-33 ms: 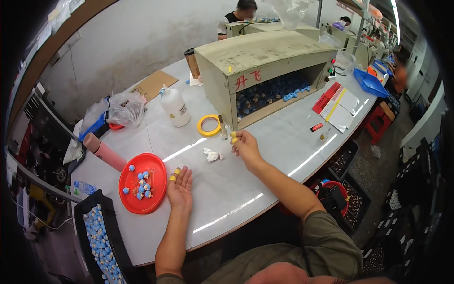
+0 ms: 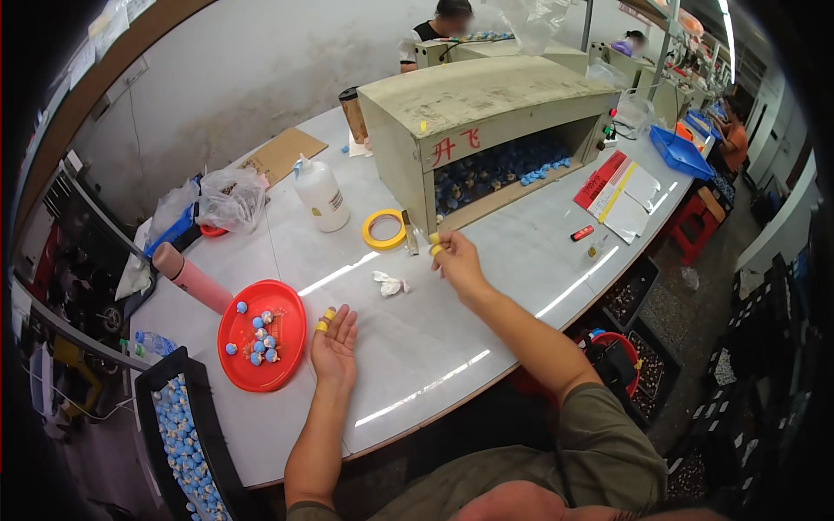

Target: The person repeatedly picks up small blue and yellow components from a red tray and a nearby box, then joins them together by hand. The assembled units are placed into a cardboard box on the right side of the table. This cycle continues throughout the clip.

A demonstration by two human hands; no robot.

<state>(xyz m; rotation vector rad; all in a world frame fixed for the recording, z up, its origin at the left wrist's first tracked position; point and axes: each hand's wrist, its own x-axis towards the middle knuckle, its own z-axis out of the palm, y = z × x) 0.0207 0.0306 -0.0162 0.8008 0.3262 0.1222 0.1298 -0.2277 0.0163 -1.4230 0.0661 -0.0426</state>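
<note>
- Left hand lies palm-up and slack on the white table, fingers pointing away from the near edge, just beside the round red plastic tray of small blue pieces.
- Right hand is raised mid-table, its yellow-capped fingertips pinched; what they hold is too small to tell.

On the worktop, the plate of small pieces lies at the near left, a tray of pieces in front of it. The left hand rests just right of the plate. The tape roll and bottle stand behind, left of the open-fronted box. The right hand hovers before that box
</note>
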